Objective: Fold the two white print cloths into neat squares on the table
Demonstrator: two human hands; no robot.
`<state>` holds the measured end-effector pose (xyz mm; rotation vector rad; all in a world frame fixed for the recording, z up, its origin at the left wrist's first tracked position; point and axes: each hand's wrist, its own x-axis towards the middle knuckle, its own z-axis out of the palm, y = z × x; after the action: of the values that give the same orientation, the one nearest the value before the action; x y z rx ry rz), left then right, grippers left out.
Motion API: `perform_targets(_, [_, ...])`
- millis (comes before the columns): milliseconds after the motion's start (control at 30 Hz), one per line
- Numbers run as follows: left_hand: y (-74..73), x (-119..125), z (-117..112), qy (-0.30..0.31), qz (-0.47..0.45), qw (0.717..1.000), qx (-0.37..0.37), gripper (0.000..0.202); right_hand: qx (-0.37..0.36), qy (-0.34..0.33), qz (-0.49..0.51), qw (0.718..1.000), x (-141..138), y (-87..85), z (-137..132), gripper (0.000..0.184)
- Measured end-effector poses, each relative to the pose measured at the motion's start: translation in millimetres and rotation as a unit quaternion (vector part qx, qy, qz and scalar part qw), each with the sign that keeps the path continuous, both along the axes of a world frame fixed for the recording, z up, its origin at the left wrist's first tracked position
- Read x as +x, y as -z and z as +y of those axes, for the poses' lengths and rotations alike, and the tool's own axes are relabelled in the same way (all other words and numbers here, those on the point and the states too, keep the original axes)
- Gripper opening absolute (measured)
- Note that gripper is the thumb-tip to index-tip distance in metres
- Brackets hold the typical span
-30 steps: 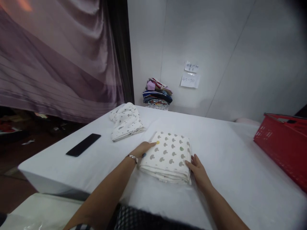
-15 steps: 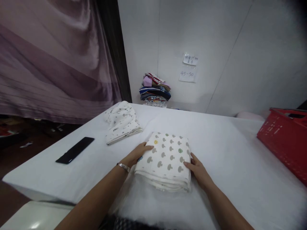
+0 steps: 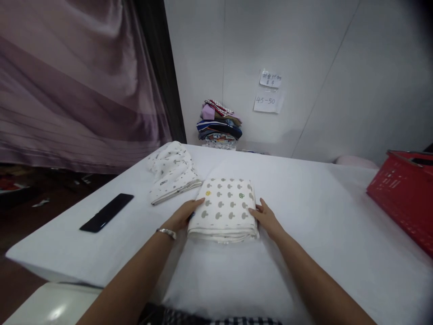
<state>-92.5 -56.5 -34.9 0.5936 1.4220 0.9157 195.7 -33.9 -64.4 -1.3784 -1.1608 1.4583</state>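
A white cloth with grey, yellow and green mushroom prints (image 3: 225, 207) lies folded into a thick square in front of me. On its left edge is my left hand (image 3: 185, 213), thumb over the top and the other fingers partly hidden at the side. My right hand (image 3: 269, 219) grips the opposite edge the same way, thumb on top. Close behind and to the left, a second white cloth with small grey prints (image 3: 174, 171) rests partly folded, its far end rumpled.
All this is on a white-covered table (image 3: 304, 198). A black phone-like slab (image 3: 107, 212) lies at the left, a red basket (image 3: 402, 198) stands at the right. Beyond the far edge is a stack of folded clothes (image 3: 219, 124) against the wall. A white stool (image 3: 54, 302) shows lower left.
Both hands have moved the folded mushroom-print cloth away from me and slightly left across the table. The other cloth and the black slab stay in place.
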Motion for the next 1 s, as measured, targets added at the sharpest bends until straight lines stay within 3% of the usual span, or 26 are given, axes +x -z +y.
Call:
perform_targets(133, [-3.2, -8, -14, 0.028, 0.049, 0.998, 0.005, 0.049, -0.027, -0.013, -0.019, 0.999, 4, -6.2, -19, 0.106])
perform_targets(267, [0.0, -10, -26, 0.073, 0.007, 0.997, 0.015, 0.058, -0.044, -0.033, -0.081, 0.995, 8, -4.0, -27, 0.102])
perform_targets(433, [4.8, 13, -39, 0.048, -0.097, 0.990, 0.087, 0.053, 0.006, -0.036, -0.140, 0.989, 16, -7.3, -14, 0.094])
perform_targets(533, [12.8, 34, -54, 0.022, -0.138, 0.986, 0.090, 0.055, 0.027, -0.016, -0.122, 0.992, 31, -15.5, -4, 0.096])
perform_targets(600, [18.6, 45, -66, 0.025, -0.155, 0.985, 0.067, 0.057, 0.031, -0.006, -0.169, 0.985, 43, -15.8, -1, 0.093])
perform_targets(700, [23.6, 53, -81, 0.036, -0.174, 0.983, 0.032, 0.057, 0.051, -0.020, -0.290, 0.955, 56, -9.0, -3, 0.076])
perform_targets(767, [24.9, 53, -86, 0.043, -0.198, 0.979, 0.025, 0.055, 0.132, -0.031, -0.353, 0.926, 53, -5.8, -9, 0.065])
perform_targets(900, [27.5, 54, -88, 0.028, -0.226, 0.974, 0.011, 0.054, 0.341, -0.089, -0.395, 0.849, 21, -8.9, -28, 0.055])
perform_targets(1000, [28.9, 61, -90, -0.010, -0.213, 0.977, 0.028, 0.051, 0.381, -0.180, -0.439, 0.794, -7, -4.1, -37, 0.055])
